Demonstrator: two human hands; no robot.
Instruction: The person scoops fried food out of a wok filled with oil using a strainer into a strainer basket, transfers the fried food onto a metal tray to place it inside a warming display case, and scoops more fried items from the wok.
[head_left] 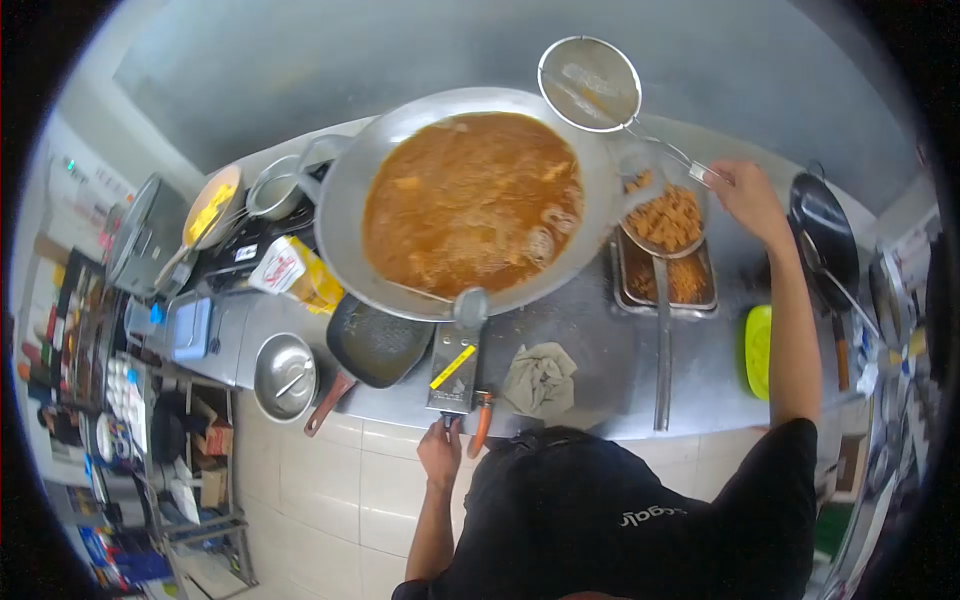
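My right hand [745, 202] is closed round the handle of a round fine-mesh strainer [590, 85], held up beyond the back right rim of a big metal wok [340, 225]. Brown bubbling liquid [470, 200] with several pieces in it fills much of the wok. My left hand [440, 452] pinches a small black knob [452, 421] at the front of a metal box [455, 370] with a yellow label. Right of the wok, a long-handled skimmer [661, 340] full of browned fried pieces [665, 220] rests over a metal tray [712, 300].
A square pan [380, 345], a steel bowl [268, 375] and a yellow-and-white packet [300, 275] stand left. A crumpled cloth [540, 380] and an orange-handled tool [481, 425] lie near the front edge. Rightward are a green dish [757, 350] and a black wok [822, 215].
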